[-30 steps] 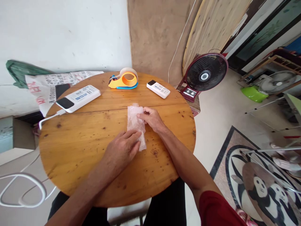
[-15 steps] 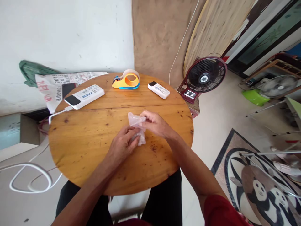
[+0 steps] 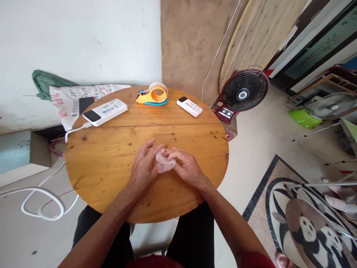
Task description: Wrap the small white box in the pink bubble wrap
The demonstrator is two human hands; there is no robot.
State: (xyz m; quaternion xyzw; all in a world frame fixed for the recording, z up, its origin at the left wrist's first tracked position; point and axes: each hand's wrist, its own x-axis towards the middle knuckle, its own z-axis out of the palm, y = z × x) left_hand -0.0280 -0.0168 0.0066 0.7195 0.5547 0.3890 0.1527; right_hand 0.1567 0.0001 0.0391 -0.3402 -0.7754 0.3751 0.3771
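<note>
A small crumpled piece of clear bubble wrap (image 3: 165,163) is bunched up between both hands near the middle of the round wooden table (image 3: 111,163). My left hand (image 3: 142,167) holds its left side with the fingers partly spread. My right hand (image 3: 185,165) pinches its right side with fingers and thumb. Most of the wrap is hidden between the fingers.
At the table's far edge lie a white power bank (image 3: 106,111) with a cable, an orange tape dispenser (image 3: 152,95) and a white remote (image 3: 189,107). A printed sack (image 3: 72,100) sits behind the table. A red fan (image 3: 241,93) stands on the floor to the right.
The bubble wrap lay stretched out long on the table a second ago. Both hands have folded and bunched it into a small wad and drawn it a little nearer to me.
</note>
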